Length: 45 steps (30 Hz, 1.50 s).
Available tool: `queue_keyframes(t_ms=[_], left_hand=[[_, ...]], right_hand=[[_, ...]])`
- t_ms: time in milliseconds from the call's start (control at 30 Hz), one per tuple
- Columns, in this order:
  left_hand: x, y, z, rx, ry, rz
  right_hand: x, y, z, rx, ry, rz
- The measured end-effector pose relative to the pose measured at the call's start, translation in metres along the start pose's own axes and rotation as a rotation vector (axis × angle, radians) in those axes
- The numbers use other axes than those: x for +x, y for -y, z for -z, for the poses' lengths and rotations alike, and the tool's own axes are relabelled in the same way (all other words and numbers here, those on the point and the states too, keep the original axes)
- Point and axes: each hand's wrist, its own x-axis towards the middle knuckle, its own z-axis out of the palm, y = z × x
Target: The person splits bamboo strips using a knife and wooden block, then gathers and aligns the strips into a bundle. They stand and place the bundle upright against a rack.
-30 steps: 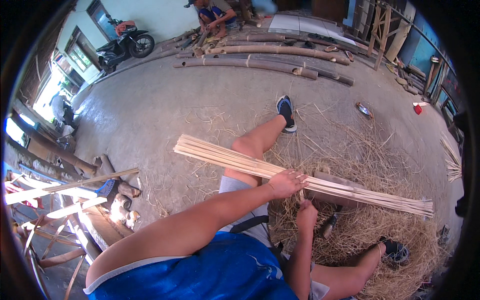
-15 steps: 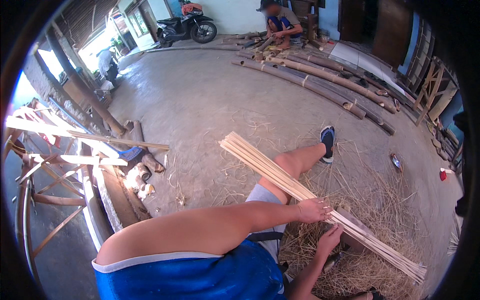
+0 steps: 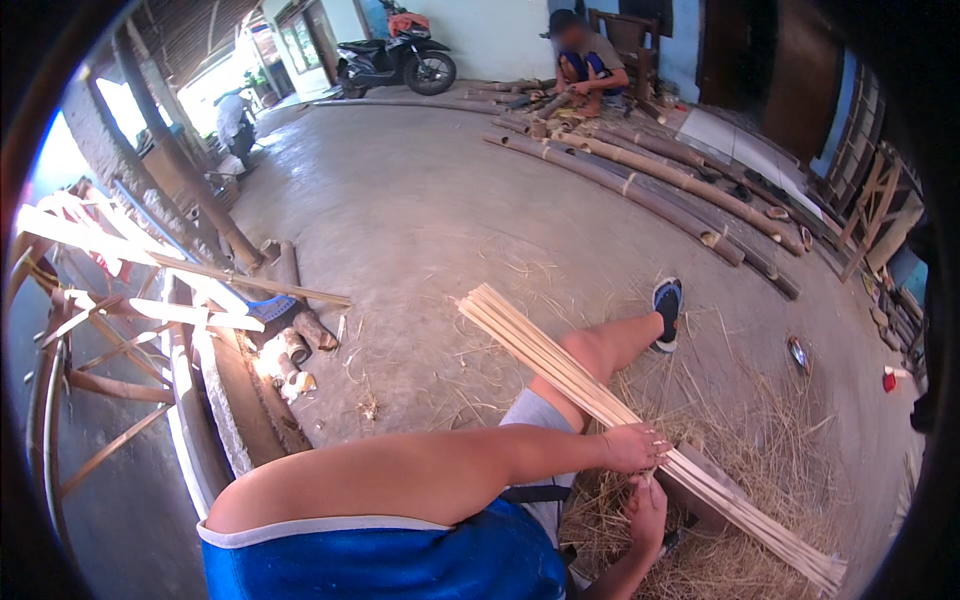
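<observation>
Bamboo strips (image 3: 555,365), pale, slim, straight, sit clamped in left fingers (image 3: 655,446); whether right fingers (image 3: 641,487) grip is unclear.

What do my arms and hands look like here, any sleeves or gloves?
Your left arm is bare to the shoulder, where a sleeveless blue top with pale edging begins. Your right forearm is bare too. Neither the left hand nor the right hand wears a glove.

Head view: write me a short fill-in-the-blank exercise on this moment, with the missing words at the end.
1. The hand over the strips is the ____ one.
2. From left to right in the picture, the strips slope ____.
3. Apart from its pale trim, the shirt is ____.

Missing words: left; downward; blue.
</observation>
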Motion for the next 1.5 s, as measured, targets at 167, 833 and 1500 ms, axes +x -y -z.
queue_keyframes(t_ms=[167,833,1500], left_hand=[[0.0,0.001,-0.002,0.061,-0.015,-0.021],[0.003,-0.003,-0.001,0.016,-0.008,0.026],[0.011,-0.011,0.011,-0.219,-0.121,0.197]], right_hand=[[0.012,-0.004,0.008,-0.539,-0.396,0.24],[0.004,0.001,-0.003,0.249,-0.015,0.0],[0.069,-0.084,-0.009,-0.377,-0.384,-0.112]])
